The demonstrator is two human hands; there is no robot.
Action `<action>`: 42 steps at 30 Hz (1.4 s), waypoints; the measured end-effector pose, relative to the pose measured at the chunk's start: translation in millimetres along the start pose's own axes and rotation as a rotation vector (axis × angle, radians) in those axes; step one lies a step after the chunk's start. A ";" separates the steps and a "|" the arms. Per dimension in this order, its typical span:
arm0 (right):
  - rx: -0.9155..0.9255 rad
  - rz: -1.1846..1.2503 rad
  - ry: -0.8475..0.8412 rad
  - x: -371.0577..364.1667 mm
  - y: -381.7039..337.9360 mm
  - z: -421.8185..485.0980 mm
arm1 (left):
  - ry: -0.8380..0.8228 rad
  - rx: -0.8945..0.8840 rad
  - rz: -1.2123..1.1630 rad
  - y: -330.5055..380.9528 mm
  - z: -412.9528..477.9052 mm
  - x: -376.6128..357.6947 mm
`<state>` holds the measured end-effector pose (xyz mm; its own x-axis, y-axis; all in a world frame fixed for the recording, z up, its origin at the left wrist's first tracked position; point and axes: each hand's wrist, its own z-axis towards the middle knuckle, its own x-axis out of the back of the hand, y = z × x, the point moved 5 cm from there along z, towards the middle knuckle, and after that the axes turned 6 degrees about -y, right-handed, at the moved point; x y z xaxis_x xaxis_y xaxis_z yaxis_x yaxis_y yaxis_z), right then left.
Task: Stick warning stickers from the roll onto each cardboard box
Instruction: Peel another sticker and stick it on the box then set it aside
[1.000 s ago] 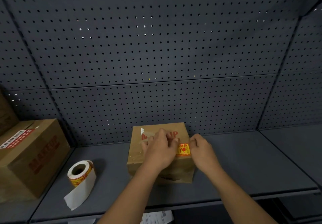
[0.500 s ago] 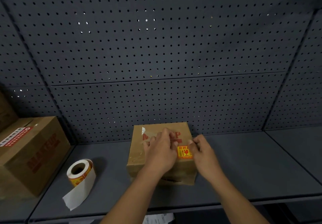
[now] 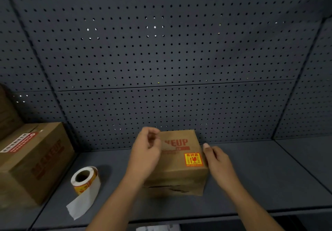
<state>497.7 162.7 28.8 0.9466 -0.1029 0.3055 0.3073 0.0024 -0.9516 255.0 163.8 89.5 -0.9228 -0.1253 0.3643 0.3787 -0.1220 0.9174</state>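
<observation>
1 small cardboard box (image 3: 179, 164) stands closed on the grey shelf (image 3: 260, 176), close to the perforated back panel (image 3: 161, 50). Its contents cannot be seen. The top face carries red printed letters, and 1 yellow-and-red warning sticker (image 3: 193, 159) lies flat on the near right corner of that face.

Left of the small box, well apart from it, the sticker roll (image 3: 84, 178) rests on the shelf. A loose white backing strip (image 3: 80, 205) trails from the roll toward the front edge of the shelf. Further left of the small box stands 1 larger cardboard box (image 3: 36, 158), closed, with a red-and-white label (image 3: 19, 141) on its top. Behind it, part of 1 more brown box (image 3: 7, 112) shows at the frame edge. Below the front edge of the shelf, a printed paper (image 3: 156, 228) is partly visible.

The left hand (image 3: 145, 157) covers the left part of the small box and hides the first printed letters. Its fingers (image 3: 151, 133) are curled over the far left corner. The hand is blurred, so whether it pinches anything cannot be told.

The right hand (image 3: 218, 160) is at the right side of the small box, just beside the sticker. Its fingers are relaxed and hold nothing, and the thumb points up.
</observation>
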 end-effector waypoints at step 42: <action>0.112 0.131 -0.323 -9.9 10.5 -17.5 | -0.214 0.132 -0.279 -91.9 -33.2 12.3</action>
<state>489.9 146.3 15.2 0.9551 0.2245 0.1935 0.1736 0.1055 -0.9791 211.2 140.8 4.3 -0.9883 0.1055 0.1100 0.1114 0.0075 0.9937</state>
